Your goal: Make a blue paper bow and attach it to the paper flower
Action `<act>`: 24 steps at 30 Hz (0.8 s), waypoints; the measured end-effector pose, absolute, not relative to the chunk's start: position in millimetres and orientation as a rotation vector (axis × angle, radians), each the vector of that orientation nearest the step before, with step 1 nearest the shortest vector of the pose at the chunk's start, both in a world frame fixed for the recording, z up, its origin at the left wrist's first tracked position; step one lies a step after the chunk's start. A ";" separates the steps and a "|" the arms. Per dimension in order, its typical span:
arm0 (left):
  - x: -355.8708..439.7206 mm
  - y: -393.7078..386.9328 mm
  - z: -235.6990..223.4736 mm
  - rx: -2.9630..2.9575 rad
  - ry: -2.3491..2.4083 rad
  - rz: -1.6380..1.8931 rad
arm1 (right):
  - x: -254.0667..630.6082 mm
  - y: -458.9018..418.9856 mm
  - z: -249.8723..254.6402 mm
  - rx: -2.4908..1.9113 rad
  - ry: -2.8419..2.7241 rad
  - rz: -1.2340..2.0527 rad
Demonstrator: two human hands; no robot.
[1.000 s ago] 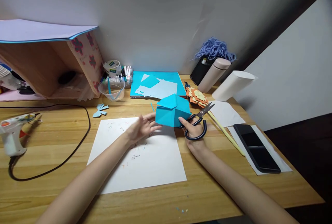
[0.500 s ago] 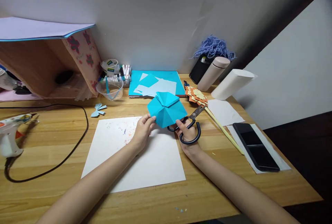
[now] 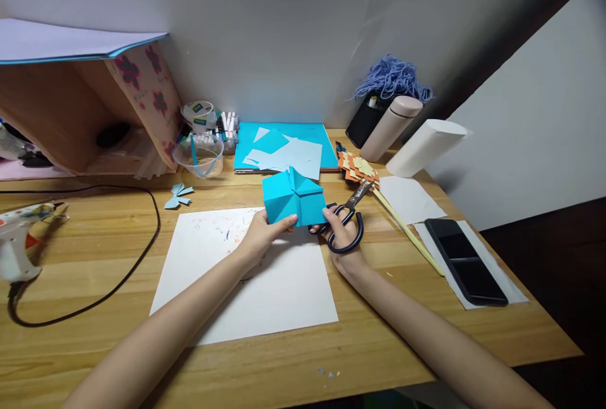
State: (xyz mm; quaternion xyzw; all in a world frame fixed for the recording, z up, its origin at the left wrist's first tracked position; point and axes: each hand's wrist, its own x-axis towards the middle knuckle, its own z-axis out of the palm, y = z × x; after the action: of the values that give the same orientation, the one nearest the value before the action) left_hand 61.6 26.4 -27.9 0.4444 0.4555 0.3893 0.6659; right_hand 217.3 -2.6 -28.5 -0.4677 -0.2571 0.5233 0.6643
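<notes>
A creased, partly folded sheet of blue paper is held up between both hands, above a white sheet of paper. My left hand pinches its lower left edge, thumb in front and fingers behind. At the lower right corner, my right hand grips the paper between thumb and fingertips. Black-handled scissors also hang in that right hand, handle loops around the fingers, blades pointing up and away to the right. Part of the right fingers is hidden behind the paper and handles.
A glue gun with its cord lies left, near a light-blue paper bow. Behind are a clear cup, markers and paper scraps. Rightward are a paper flower, a bottle and a phone.
The blue paper's folded shape has changed from a wide many-sided form to a narrower, squarer one. My left thumb has moved onto its front near the lower edge. The scissors stay in my right hand.
</notes>
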 end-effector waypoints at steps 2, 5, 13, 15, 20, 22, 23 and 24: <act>58.2 32.2 -29.5 0.936 0.997 0.937 | 218.9 -2.4 -25.9 -0.960 -0.586 1.317; 51.7 42.2 -29.9 0.828 0.924 1.106 | 220.1 -3.7 -23.4 -0.853 -0.658 1.587; 41.8 55.4 -32.8 0.585 0.790 1.206 | 221.4 -15.6 -35.0 -0.782 -1.026 2.158; 42.4 55.0 -33.0 0.588 0.785 1.199 | 221.6 -18.1 -36.4 -0.776 -1.098 2.224; 42.7 53.6 -31.9 0.604 0.777 1.189 | 220.7 -18.8 -33.8 -0.796 -1.149 2.269; 42.5 53.3 -31.8 0.609 0.765 1.191 | 220.3 -18.1 -32.1 -0.810 -1.134 2.277; 42.5 53.0 -31.9 0.615 0.764 1.193 | 220.1 -17.9 -31.6 -0.816 -1.127 2.278; 42.6 52.7 -32.0 0.623 0.768 1.194 | 219.9 -17.7 -31.4 -0.821 -1.121 2.276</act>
State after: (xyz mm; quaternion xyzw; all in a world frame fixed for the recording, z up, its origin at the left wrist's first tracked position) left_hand 42.6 52.7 -32.0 0.2811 0.3467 0.5388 0.7145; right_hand 219.9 -17.7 -31.4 -0.2992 -0.4087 0.8296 0.2350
